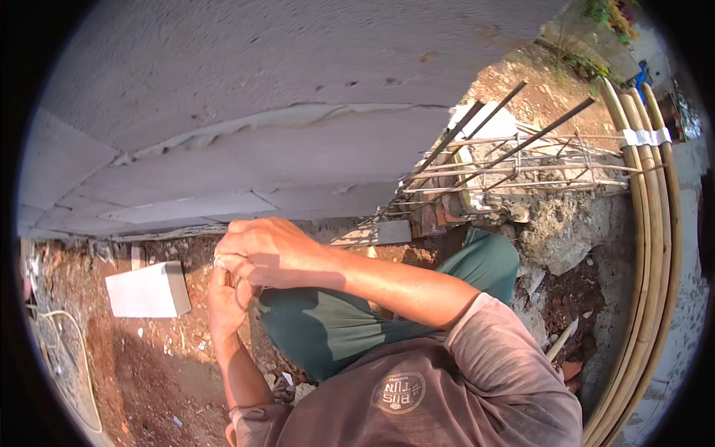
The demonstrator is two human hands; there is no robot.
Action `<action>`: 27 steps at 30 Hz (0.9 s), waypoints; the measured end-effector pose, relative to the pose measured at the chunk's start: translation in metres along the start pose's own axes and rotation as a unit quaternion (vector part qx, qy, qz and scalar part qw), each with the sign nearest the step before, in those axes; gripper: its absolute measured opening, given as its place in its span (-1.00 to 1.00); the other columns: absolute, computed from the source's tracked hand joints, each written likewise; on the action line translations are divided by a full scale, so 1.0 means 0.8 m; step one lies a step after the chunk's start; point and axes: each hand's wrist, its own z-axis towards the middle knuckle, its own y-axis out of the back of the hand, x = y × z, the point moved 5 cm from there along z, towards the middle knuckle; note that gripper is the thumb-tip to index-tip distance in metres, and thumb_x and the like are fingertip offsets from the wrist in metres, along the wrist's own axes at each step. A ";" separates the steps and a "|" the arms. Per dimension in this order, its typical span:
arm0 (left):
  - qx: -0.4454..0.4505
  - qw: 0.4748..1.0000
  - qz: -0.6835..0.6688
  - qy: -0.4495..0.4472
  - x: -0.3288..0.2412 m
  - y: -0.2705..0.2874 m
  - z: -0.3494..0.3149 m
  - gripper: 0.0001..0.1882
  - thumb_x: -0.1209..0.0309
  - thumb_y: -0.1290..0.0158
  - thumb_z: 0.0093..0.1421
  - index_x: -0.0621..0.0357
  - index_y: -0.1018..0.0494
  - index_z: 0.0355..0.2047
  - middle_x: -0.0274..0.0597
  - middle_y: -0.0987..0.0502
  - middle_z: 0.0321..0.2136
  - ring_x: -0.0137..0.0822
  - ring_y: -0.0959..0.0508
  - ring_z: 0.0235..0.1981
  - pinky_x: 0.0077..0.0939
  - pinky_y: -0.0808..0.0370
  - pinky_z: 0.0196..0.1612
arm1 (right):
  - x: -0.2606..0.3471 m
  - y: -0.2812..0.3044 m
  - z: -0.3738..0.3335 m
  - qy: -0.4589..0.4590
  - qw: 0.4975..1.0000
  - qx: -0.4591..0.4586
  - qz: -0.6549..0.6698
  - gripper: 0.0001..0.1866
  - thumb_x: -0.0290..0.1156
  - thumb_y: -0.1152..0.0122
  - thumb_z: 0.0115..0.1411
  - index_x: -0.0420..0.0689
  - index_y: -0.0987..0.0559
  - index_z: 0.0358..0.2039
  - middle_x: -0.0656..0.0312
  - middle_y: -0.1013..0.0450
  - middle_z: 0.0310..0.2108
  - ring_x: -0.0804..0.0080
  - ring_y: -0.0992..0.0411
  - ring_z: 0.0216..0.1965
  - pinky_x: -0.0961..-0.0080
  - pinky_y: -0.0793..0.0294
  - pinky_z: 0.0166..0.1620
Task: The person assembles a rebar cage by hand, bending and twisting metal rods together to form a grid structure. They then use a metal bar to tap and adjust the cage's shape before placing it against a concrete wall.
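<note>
My right hand (272,249) reaches across my body to the left, its fingers curled down over the other hand. Below it my left hand (229,302) is raised with bent fingers, partly covered by the right. The two hands touch; whatever lies between the fingers is hidden or too small to make out. Both are in front of a wall of grey blocks (320,145), above my bent knee in green trousers (320,328). A loose pale block (149,289) lies on the soil to the left of my hands.
Steel bars (521,141) jut out at the right over broken masonry (570,231). Bamboo poles (646,223), bound with white tape, stand along the right side. A pale hose (82,357) curves over the ground at left. Another grey block (393,232) lies at the wall's foot.
</note>
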 end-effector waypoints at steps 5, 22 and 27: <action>0.167 0.976 0.085 -0.110 -0.006 -0.070 0.058 -0.73 0.30 0.15 0.31 0.28 -0.39 -0.20 -0.20 -0.45 -0.30 -0.39 -0.45 -0.26 -0.54 -0.38 -0.15 | 0.051 0.075 -0.062 0.064 0.984 -0.159 -0.044 -0.81 -0.36 -0.09 0.10 -0.22 -0.50 -0.51 0.08 -0.40 -0.51 -0.02 -0.39 -0.42 0.18 -0.36 -0.36; 0.367 0.884 0.022 -0.290 -0.415 -0.367 0.065 -0.73 0.38 0.08 0.25 0.38 -0.46 -0.23 0.12 -0.50 -0.22 0.03 -0.50 -0.17 -0.24 -0.41 -0.07 | 0.214 0.271 -0.256 -0.126 0.915 -0.297 0.243 -0.01 0.44 0.24 0.09 -0.25 -0.21 0.18 0.22 -0.35 -0.18 0.58 -0.41 -0.18 0.66 -0.43 -0.25; 0.324 0.938 -0.098 -0.071 -0.539 -0.453 0.083 -0.72 0.30 0.17 0.33 0.16 -0.31 -0.49 -0.33 -0.37 -0.50 -0.53 -0.37 -0.50 -0.64 -0.39 -0.51 | 0.374 0.339 -0.297 -0.147 0.836 -0.499 0.177 -0.33 -0.22 -0.10 0.24 -0.19 -0.09 0.26 0.29 -0.33 -0.21 0.71 -0.34 -0.42 0.73 -0.37 -0.33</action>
